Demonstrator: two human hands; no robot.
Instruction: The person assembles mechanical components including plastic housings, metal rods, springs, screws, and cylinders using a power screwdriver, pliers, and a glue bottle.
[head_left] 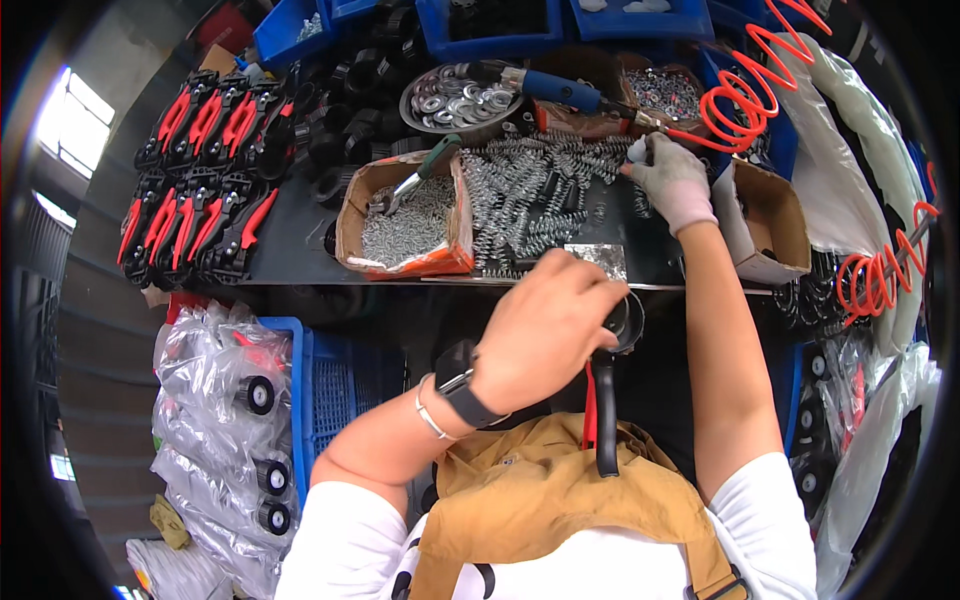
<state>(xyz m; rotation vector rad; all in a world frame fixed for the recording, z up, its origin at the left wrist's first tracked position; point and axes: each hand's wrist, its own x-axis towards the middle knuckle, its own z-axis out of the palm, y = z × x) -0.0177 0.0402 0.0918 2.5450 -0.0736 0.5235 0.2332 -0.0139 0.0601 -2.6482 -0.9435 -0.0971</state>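
Note:
My left hand (545, 330), bare with a black watch on the wrist, is closed around the top of a black and red lever part (605, 400) held upright over my lap. My right hand (672, 180), in a pale glove, reaches out to the black worktable (290, 240) and rests its fingers at the edge of a pile of metal springs (535, 195). Whether it grips a spring is hidden by the glove.
A cardboard box of small screws (405, 225) holds green-handled pliers (420, 170). A bowl of washers (460, 100) and a blue air tool (555, 88) with red coiled hose (745, 95) lie behind. Finished black-red parts (200, 180) line the left. Blue crate (330, 385) lower left.

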